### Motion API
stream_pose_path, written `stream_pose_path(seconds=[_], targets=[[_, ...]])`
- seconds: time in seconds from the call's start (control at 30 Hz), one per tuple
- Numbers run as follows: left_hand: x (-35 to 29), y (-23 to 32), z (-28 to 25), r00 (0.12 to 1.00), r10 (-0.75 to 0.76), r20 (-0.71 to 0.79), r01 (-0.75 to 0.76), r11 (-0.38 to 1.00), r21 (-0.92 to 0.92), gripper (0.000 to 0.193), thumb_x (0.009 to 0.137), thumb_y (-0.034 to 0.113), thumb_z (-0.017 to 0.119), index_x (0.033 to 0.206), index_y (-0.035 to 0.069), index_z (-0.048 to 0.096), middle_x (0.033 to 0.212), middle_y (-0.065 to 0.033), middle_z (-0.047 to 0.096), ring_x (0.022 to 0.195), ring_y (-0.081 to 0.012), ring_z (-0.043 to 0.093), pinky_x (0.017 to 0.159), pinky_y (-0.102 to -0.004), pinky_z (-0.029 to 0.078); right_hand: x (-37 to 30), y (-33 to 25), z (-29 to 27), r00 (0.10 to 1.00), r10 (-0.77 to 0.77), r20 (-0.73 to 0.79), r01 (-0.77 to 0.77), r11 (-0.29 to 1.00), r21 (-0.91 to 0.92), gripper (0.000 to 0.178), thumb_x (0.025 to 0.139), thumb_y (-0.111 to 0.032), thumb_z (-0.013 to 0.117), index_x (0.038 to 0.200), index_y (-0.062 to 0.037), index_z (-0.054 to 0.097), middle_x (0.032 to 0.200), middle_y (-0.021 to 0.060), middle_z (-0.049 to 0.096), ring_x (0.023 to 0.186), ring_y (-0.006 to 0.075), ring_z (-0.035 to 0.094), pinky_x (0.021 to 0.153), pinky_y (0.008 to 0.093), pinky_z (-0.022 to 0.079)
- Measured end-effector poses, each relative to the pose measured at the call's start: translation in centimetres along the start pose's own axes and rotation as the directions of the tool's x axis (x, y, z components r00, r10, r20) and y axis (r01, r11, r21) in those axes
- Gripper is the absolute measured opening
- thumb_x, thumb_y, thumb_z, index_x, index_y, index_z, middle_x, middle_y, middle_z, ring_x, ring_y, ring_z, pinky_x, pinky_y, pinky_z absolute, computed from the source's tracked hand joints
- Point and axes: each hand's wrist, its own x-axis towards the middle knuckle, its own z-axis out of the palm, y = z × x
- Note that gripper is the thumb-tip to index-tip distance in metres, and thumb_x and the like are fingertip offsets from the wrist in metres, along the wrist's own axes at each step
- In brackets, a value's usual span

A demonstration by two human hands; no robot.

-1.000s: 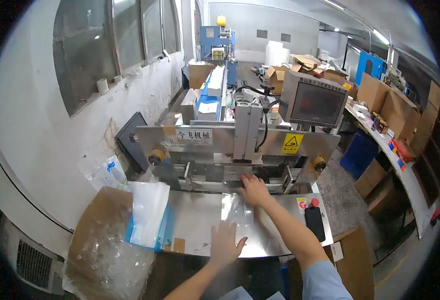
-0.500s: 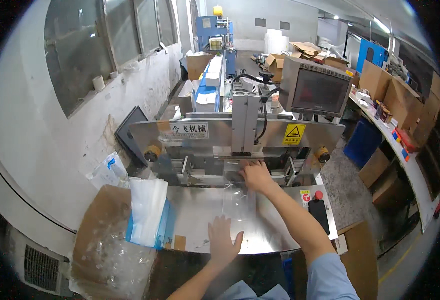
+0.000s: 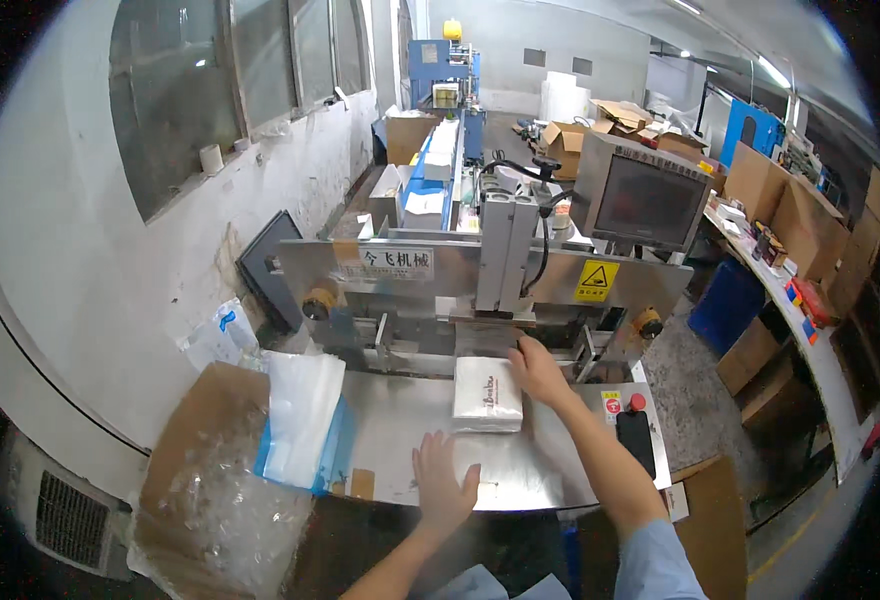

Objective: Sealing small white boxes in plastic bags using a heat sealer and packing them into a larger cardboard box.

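Observation:
A white square packet (image 3: 488, 390) with dark lettering lies on the metal worktop (image 3: 390, 420), in front of the slot of the machine (image 3: 505, 255). Clear film (image 3: 482, 338) shows at its far side, reaching into the slot. My right hand (image 3: 542, 370) is at the packet's far right corner, its fingers curled together by the film's edge; what is between the fingertips is hidden. Near the front edge of the worktop, my left hand (image 3: 446, 482) is open, palm down with fingers spread. It holds nothing and sits apart from the packet, to its lower left.
On the left, a stack of clear bags (image 3: 303, 415) leans in a blue holder (image 3: 335, 445), beside a carton (image 3: 215, 480) of crumpled clear plastic. A red button (image 3: 637, 401) and a black phone-like object (image 3: 635, 445) are at right. A monitor (image 3: 650, 200) stands above the machine.
The white packet has appeared on the worktop where only clear film lay before. My right hand has drawn back from over the film to the packet's right side. My left hand stays nearly still.

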Motion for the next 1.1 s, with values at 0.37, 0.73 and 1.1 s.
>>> stream_pose_path(seconds=[0.37, 0.73, 1.1], targets=[[0.5, -0.6, 1.0, 0.991, -0.126, 0.048, 0.131, 0.984, -0.123, 0.064, 0.089, 0.02, 0.063, 0.14, -0.005, 0.035, 0.141, -0.0258, 0.042, 0.136, -0.0404, 0.037, 0.112, -0.0453, 0.031, -12.3, -1.3, 0.6, 0.945, 0.319, 0.066, -0.284, 0.707, 0.648, 0.055, 0.098, -0.029, 0.056, 0.14, 0.0046, 0.043, 0.138, 0.0216, 0.053, 0.129, 0.0303, 0.051, 0.106, 0.0354, 0.04], [9.2, -3.9, 4.5, 0.875, -0.454, 0.169, 0.461, 0.674, -0.578, 0.057, 0.099, 0.028, 0.055, 0.142, -0.005, 0.038, 0.135, -0.0222, 0.051, 0.123, -0.0299, 0.052, 0.106, -0.0368, 0.038, -9.3, -1.5, 4.5, 0.965, 0.253, -0.075, -0.125, 0.691, 0.712, 0.061, 0.093, -0.033, 0.06, 0.14, 0.0024, 0.044, 0.124, 0.022, 0.059, 0.115, 0.0301, 0.057, 0.102, 0.0378, 0.041], [6.6, -0.8, -0.6, 0.891, -0.236, 0.388, 0.449, 0.585, -0.676, 0.039, 0.076, 0.003, 0.08, 0.104, 0.002, 0.054, 0.104, -0.011, 0.065, 0.097, -0.0188, 0.063, 0.089, -0.0336, 0.051, -14.6, -3.7, -4.5, 0.999, 0.051, -0.018, -0.04, 0.923, 0.383, 0.086, 0.08, -0.039, 0.076, 0.144, 0.003, 0.036, 0.142, 0.0258, 0.046, 0.131, 0.0347, 0.046, 0.109, 0.0394, 0.036]])
